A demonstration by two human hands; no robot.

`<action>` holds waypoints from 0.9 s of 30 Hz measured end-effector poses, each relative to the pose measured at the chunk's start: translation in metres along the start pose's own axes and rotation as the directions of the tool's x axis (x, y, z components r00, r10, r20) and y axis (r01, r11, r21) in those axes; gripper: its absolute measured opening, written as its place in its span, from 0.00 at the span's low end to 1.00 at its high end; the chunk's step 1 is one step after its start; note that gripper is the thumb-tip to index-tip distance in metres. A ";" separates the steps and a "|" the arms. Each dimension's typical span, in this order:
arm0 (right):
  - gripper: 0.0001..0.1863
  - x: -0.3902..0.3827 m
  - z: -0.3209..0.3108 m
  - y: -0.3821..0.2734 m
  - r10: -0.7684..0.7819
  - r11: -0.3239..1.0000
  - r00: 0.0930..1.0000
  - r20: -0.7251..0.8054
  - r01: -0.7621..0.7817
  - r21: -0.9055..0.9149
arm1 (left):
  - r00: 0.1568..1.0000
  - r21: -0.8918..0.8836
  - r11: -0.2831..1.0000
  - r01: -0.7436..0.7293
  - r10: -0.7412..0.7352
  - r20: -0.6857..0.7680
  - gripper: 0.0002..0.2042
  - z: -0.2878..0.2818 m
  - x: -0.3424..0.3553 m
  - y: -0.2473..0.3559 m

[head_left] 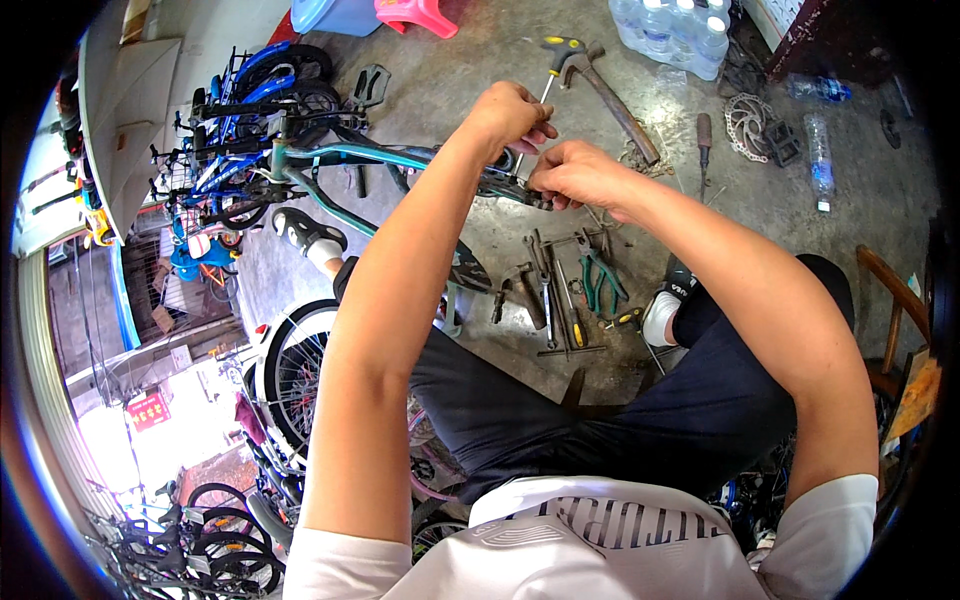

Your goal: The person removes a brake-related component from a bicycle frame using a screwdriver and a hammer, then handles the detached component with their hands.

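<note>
A teal bicycle frame (pixel 345 152) lies on the floor in front of me, its dark rear end reaching under my hands. My left hand (pixel 508 118) is closed, fingers around the thin shaft of a T-handle hex key (pixel 564 46) with a yellow and black grip. The shaft slants down past my fingers to the frame's end. Close beside it, my right hand (pixel 582 178) is pinched low against the dark metal parts (pixel 510 187) there. Whatever its fingertips hold is hidden.
Beyond my hands lies a hammer (pixel 625 115). Nearer me are green-handled pliers (pixel 603 282), wrenches (pixel 546 290) and a second T-handle key (pixel 626 318). A screwdriver (pixel 704 140), brake disc (pixel 748 128) and bottles (pixel 820 165) lie right. Parked bicycles (pixel 235 130) stand left.
</note>
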State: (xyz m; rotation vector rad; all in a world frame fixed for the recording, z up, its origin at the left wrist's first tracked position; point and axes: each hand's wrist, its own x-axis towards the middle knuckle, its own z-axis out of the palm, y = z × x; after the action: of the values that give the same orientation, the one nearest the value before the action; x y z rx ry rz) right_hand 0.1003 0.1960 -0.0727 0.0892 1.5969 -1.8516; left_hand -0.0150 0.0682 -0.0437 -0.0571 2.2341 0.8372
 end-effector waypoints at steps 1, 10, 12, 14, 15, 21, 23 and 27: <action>0.09 0.000 0.000 0.000 0.002 1.000 1.000 -0.001 -0.002 -0.005 | 1.000 0.024 1.000 0.007 -0.007 -0.005 0.11 -0.002 0.001 0.000; 0.10 0.002 -0.001 0.001 -0.006 1.000 1.000 -0.004 0.005 -0.029 | 0.999 -0.176 0.984 0.031 -0.032 0.001 0.11 -0.003 0.000 -0.005; 0.10 0.003 0.000 0.002 -0.009 0.999 1.000 -0.001 0.009 -0.035 | 0.999 -0.121 0.991 0.052 -0.052 0.005 0.11 -0.004 0.002 -0.006; 0.11 0.003 0.000 0.002 -0.018 1.000 1.000 -0.022 0.018 0.004 | 0.998 -0.084 0.994 0.064 -0.063 0.012 0.12 -0.005 0.003 -0.005; 0.11 0.002 0.001 0.001 -0.023 0.999 0.999 -0.033 0.023 0.023 | 0.998 -0.074 0.995 0.065 -0.064 0.016 0.13 -0.005 0.003 -0.005; 0.11 0.004 -0.001 0.002 -0.034 0.999 0.999 -0.034 0.034 0.007 | 1.000 -0.128 0.992 0.018 -0.020 -0.017 0.12 -0.001 0.000 -0.005; 0.10 0.005 -0.001 0.003 -0.032 0.999 0.999 -0.025 0.033 0.010 | 1.000 -0.188 0.982 0.007 -0.010 -0.016 0.12 -0.002 0.004 -0.010; 0.10 0.003 0.000 0.001 -0.023 1.000 1.000 -0.022 0.023 0.013 | 0.999 -0.136 0.990 0.026 -0.029 -0.018 0.11 -0.001 0.006 -0.011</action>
State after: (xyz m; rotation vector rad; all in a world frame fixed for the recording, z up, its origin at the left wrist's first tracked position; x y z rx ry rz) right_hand 0.0987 0.1948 -0.0747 0.0975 1.6063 -1.8850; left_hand -0.0169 0.0602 -0.0525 -0.1606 2.1869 0.9766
